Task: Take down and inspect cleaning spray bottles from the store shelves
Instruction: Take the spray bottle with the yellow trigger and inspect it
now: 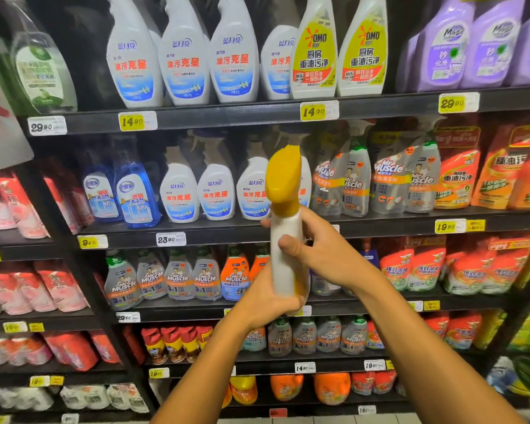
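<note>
Both hands clamped on one white spray bottle with yellow trigger, held up before the shelves: left hand at its base, right hand mid-body, label hidden

white spray bottle, yellow trigger head, upright

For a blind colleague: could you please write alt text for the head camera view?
Two hands hold a white spray bottle with a yellow trigger head upright: left hand at its base, right hand round its middle. Behind are store shelves of cleaning products.
</note>
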The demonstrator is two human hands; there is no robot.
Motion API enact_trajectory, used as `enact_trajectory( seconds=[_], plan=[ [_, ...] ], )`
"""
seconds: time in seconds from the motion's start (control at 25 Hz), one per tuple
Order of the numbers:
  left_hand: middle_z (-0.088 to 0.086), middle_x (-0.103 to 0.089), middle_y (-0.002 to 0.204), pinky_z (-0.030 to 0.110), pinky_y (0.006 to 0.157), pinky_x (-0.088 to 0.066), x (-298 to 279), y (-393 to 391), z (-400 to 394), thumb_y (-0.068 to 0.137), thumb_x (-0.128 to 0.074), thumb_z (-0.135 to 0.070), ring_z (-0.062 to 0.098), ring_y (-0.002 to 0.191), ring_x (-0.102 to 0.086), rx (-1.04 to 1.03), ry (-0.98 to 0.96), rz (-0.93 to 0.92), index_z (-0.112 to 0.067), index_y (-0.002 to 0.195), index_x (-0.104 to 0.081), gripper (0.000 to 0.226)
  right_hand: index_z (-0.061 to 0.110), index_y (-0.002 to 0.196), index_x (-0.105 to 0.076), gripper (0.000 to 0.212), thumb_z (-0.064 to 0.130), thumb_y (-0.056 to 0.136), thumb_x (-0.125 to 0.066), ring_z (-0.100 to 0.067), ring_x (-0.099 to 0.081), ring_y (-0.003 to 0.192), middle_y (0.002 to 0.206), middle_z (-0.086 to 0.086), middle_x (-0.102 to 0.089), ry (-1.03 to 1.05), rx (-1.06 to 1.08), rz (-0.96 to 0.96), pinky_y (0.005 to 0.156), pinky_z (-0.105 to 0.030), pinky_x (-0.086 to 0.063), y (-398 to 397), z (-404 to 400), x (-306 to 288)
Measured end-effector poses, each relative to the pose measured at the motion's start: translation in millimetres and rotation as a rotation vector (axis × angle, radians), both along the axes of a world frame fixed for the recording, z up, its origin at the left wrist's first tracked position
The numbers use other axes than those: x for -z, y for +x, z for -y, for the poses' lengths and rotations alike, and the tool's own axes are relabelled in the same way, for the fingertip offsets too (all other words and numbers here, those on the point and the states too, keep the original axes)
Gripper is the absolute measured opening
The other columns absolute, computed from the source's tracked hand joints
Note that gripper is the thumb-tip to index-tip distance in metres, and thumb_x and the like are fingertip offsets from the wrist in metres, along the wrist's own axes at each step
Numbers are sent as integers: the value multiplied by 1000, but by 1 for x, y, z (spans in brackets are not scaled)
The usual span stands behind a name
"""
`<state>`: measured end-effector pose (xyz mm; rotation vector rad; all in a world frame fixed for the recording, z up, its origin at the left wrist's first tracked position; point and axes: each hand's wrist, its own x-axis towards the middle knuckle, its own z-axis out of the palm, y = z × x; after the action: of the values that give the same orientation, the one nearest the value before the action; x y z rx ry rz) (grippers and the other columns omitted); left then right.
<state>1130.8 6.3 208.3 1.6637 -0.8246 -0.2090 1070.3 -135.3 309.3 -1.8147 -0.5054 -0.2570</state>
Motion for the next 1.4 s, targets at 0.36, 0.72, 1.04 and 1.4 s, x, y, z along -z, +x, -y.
enact_trajectory(
  seconds=[0.36,0.72,1.04,1.4],
  plan=[
    [11,-73,112,50,95,-53,-12,-23,-10,40,-97,-39,31,107,-67,206,-329,-595,-8,127,-52,102,29,132,-54,51,44,86,-70,-20,-71,101,115,-4,-72,192,138,20,82,-41,-61,9,-7,-2],
    [14,-72,115,47,89,-56,-23,-31,-12,42,-97,-40,33,107,-68,135,-393,-613,-8,134,-48,110,44,125,-46,40,67,93,-41,-17,-72,90,100,7,-73,-2,302,74,81,-54,-57,4,-14,-5],
    [14,-73,111,48,86,-57,-27,-31,-20,40,-97,-36,31,102,-70,243,-465,-694,-9,119,-62,90,38,142,-43,56,47,89,-59,-11,-72,99,114,10,-71,115,38,-60,76,-26,-58,7,-5,-9],
    [15,-71,114,46,88,-57,-44,-30,-23,46,-96,-39,32,105,-69,171,-397,-612,-11,119,-63,85,37,135,-52,67,53,74,-76,-13,-72,95,110,13,-72,180,212,29,78,-35,-60,2,-13,5]
  ],
)
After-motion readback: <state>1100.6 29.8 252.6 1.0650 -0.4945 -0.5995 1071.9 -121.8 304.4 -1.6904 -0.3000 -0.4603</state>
